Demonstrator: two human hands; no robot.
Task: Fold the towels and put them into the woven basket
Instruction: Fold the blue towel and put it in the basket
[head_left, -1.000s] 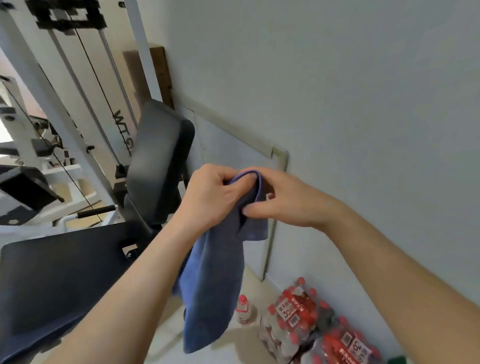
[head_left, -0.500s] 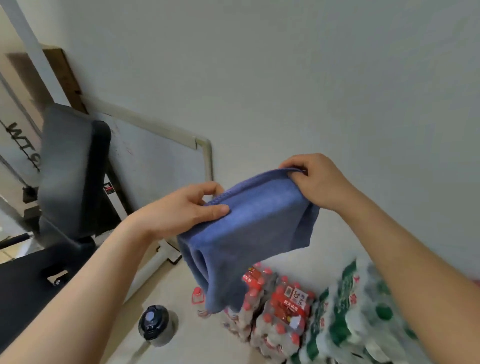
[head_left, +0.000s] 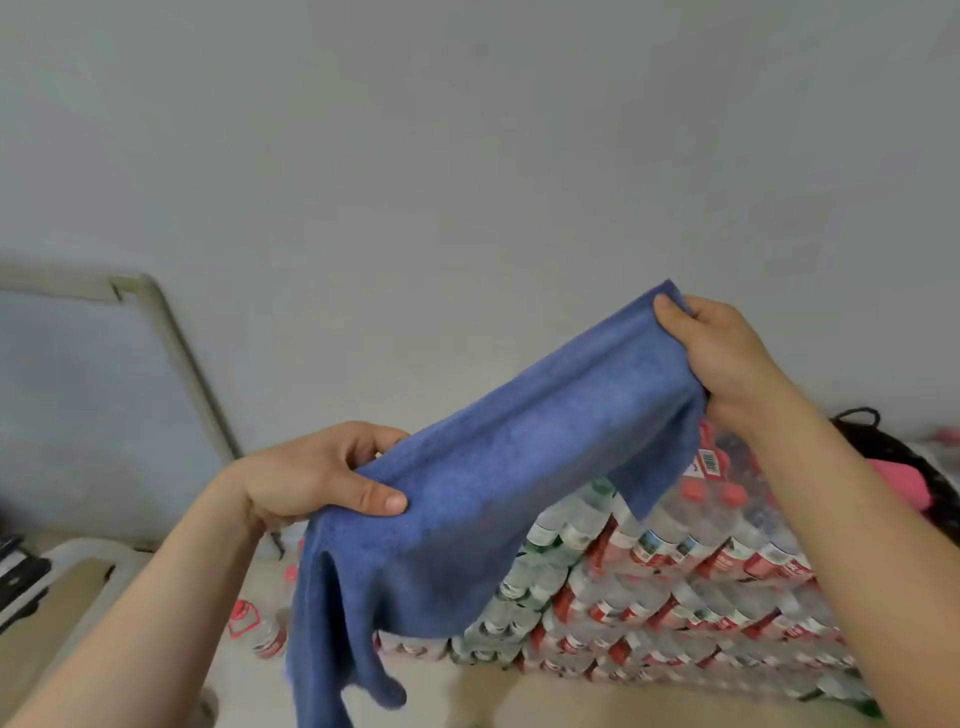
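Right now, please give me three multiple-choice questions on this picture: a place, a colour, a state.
1. Where are the bottle packs? A) below the towel, by the wall B) on a shelf C) on a chair
2. Which colour is the towel? A) red B) white C) blue
3. What do the left hand and right hand do? A) rest open B) each grips one towel end C) hold a bottle
Answers: 1 A, packs show under the hanging cloth; 2 C, it is blue all over; 3 B, a hand pinches each end.
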